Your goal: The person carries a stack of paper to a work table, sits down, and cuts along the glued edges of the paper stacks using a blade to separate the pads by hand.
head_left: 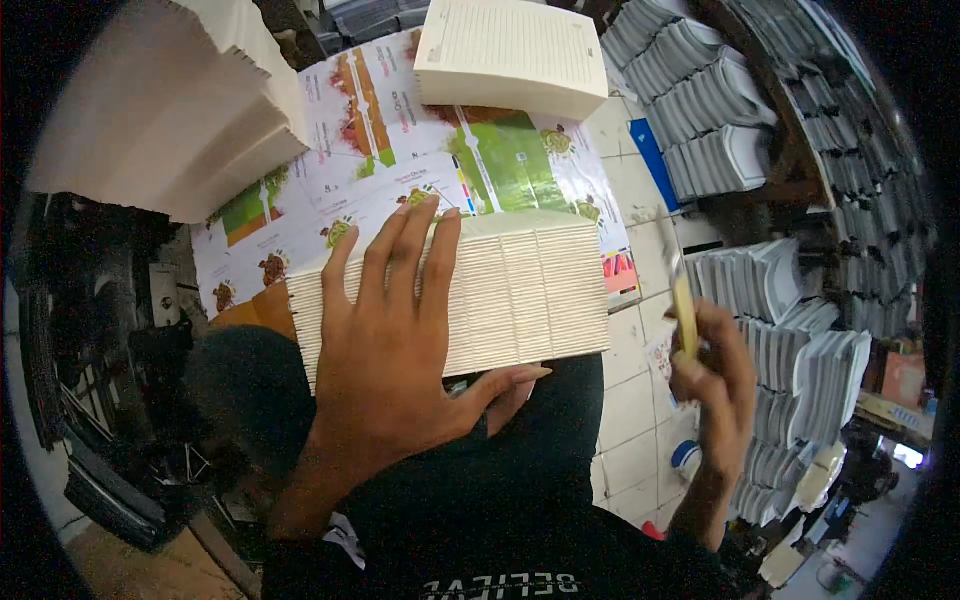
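Stacks of grey-white paper [715,160] crowd the right side of the room beside pale floor tiles [625,380], and printed sheets [520,165] spread out ahead of the person. At their near edge, by the person's dark-clothed lap, lies a cream paper block [530,290], its ridged layers facing up. The left hand [385,325] rests flat across it, fingers a little spread, thumb reaching past the near edge. Well apart from the block, the right hand [725,375] pinches a slim yellow tool [686,320]; its tip is too blurred for me to identify. I judge the block fairly heavy, firm when squeezed but floppy if loosened, easily creased, and best gripped by its long sides.
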Motion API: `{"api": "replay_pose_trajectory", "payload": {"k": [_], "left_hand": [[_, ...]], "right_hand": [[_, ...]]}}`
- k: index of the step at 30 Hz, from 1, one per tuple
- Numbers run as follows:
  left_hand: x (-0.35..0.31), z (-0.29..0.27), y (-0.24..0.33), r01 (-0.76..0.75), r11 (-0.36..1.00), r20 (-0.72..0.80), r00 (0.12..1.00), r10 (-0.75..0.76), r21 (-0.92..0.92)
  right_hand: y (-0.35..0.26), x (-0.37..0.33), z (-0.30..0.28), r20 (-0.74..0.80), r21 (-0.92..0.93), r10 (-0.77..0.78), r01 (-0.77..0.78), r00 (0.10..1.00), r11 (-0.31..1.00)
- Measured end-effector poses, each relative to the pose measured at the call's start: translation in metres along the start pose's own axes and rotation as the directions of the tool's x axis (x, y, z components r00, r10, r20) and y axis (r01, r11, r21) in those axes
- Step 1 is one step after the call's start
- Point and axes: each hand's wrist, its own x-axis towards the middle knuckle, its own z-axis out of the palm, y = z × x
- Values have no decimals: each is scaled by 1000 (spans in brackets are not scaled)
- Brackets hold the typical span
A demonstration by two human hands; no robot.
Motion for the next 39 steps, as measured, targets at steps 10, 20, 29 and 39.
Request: {"api": "replay_pose_trajectory", "payload": {"k": [10,20,29,39], "left_hand": [[-4,0,3,35,999,12,999,-35,-3],[-4,3,2,32,999,-5,999,-32,-4],[-4,3,2,32,999,11,999,-32,7],[-4,2,4,32,999,16,999,-33,32]], "right_hand": [[-12,-33,4,346,-789,-269,434,899,435],[-17,-26,6,382,-766,-279,470,881,438],[-13,-25,12,365,-778,-339,484,867,401],[-14,-25,17,256,-788,-394,426,883,444]]}}
